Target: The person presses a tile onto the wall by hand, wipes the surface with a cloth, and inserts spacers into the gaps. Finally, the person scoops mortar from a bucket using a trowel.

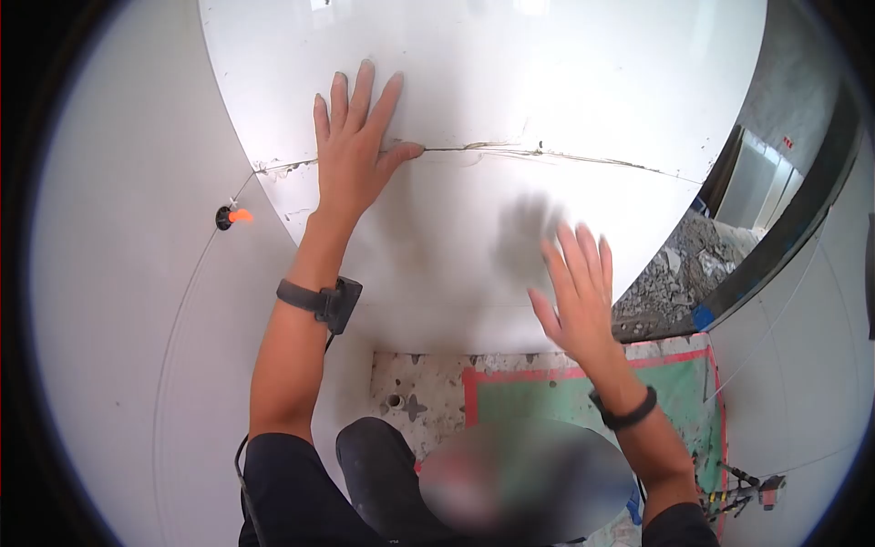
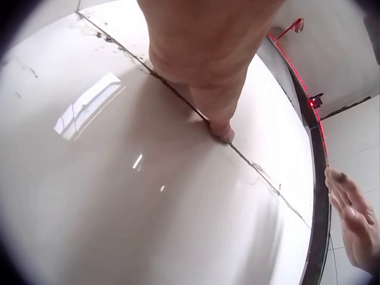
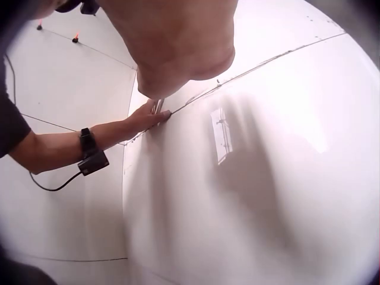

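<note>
Glossy white wall tiles (image 1: 492,82) meet at a horizontal joint (image 1: 583,157) marked with dark smears. My left hand (image 1: 354,150) lies on the tiles with its fingers straight and spread, the thumb across the joint. In the left wrist view the thumb tip (image 2: 222,135) touches the joint line. My right hand (image 1: 580,287) is below the joint, fingers extended and spread, holding nothing; its shadow falls on the lower tile. The left wrist view shows the right hand (image 2: 355,222) apart from the tiled surface.
An orange clip on a black base (image 1: 226,217) sits on the left wall. Rubble (image 1: 679,264) lies beyond the opening at right. On the floor are a green sheet edged with red tape (image 1: 583,387) and a pipe opening (image 1: 394,401). A tool (image 1: 770,492) is at the lower right.
</note>
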Demonstrator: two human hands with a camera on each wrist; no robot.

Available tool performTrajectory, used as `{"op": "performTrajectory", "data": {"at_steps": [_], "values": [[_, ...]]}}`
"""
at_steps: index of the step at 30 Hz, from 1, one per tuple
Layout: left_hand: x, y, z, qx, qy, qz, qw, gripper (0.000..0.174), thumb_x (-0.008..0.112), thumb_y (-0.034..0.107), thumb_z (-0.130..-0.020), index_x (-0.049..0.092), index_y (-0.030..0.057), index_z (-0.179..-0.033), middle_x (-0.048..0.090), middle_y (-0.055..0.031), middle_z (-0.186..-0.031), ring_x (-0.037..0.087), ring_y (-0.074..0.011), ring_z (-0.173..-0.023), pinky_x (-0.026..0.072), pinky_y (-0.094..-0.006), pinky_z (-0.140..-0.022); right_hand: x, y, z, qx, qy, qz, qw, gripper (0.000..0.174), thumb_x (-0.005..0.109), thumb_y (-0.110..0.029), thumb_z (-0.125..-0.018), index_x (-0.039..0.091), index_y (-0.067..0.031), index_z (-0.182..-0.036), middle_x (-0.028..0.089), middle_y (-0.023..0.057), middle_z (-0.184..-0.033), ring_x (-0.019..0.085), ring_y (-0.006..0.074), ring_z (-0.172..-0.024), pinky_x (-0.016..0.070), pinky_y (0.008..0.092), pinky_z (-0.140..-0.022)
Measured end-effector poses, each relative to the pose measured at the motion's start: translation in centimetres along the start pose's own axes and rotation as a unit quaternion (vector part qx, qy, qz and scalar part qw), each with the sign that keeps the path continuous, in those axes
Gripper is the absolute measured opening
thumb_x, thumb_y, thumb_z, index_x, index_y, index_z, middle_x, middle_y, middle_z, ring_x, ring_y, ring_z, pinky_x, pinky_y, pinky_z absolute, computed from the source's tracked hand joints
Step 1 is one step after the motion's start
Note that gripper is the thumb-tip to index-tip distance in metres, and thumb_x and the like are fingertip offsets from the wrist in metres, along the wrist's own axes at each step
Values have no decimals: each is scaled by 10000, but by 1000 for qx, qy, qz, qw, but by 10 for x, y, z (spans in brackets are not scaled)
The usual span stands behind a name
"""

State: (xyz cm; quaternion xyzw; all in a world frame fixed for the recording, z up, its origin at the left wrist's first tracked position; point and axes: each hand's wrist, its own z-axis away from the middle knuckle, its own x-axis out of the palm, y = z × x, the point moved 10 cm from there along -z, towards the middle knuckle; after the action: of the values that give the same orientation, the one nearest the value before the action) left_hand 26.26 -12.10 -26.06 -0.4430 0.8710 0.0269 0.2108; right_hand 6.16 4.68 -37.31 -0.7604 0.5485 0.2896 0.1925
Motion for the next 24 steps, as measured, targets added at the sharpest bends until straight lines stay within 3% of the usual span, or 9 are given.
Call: {"op": "performTrajectory", "data": {"at_steps": [5, 10, 12, 17, 21, 24], "values": [[2, -11, 9, -34, 48, 19, 998, 923, 841, 443, -707, 435, 233, -1509, 276, -125, -1621, 210, -452, -1469, 140, -620, -1173, -8, 2, -90, -61, 107, 100, 987, 732, 763, -227, -794, 467, -186, -1463, 378, 120, -1552, 345, 383, -1418, 265, 603, -1140], [8, -15, 10, -49, 33, 38, 998, 933, 834, 459, -715, 418, 240, -1521, 230, -146, -1636, 150, -461, -1487, 91, -623, -1181, 9, 30, -176, -121, 134, 190, 965, 690, 700, -318, -853, 434, -287, -1488, 366, 28, -1572, 296, 321, -1454, 260, 586, -1160], [10, -18, 11, -66, 34, 63, 995, 945, 838, 456, -702, 416, 250, -1522, 214, -145, -1641, 114, -467, -1493, 55, -636, -1177, 19, 34, -184, -137, 130, 232, 954, 659, 634, -411, -886, 413, -333, -1502, 340, -14, -1590, 256, 292, -1475, 250, 576, -1173], [14, -22, 12, -64, 51, 87, 993, 944, 855, 387, -694, 415, 263, -1520, 191, -134, -1649, 89, -483, -1487, 41, -664, -1160, 27, 33, -184, -138, 136, 255, 947, 642, 618, -422, -888, 429, -324, -1494, 326, 3, -1597, 242, 290, -1483, 243, 587, -1173], [10, -19, 9, -76, 41, 108, 990, 969, 862, 328, -696, 382, 261, -1534, 181, -122, -1652, 80, -482, -1485, 47, -670, -1154, 9, 13, -192, -147, 138, 244, 949, 714, 701, -428, -806, 469, -323, -1473, 338, 7, -1596, 242, 299, -1485, 239, 601, -1153], [8, -18, 8, -75, 42, 111, 990, 1002, 865, 321, -690, 352, 246, -1548, 180, -121, -1652, 85, -477, -1487, 49, -667, -1155, -50, -63, -188, -203, 246, 171, 932, 808, 779, -454, -676, 527, -322, -1433, 365, -1, -1586, 311, 316, -1453, 254, 625, -1117]]}}
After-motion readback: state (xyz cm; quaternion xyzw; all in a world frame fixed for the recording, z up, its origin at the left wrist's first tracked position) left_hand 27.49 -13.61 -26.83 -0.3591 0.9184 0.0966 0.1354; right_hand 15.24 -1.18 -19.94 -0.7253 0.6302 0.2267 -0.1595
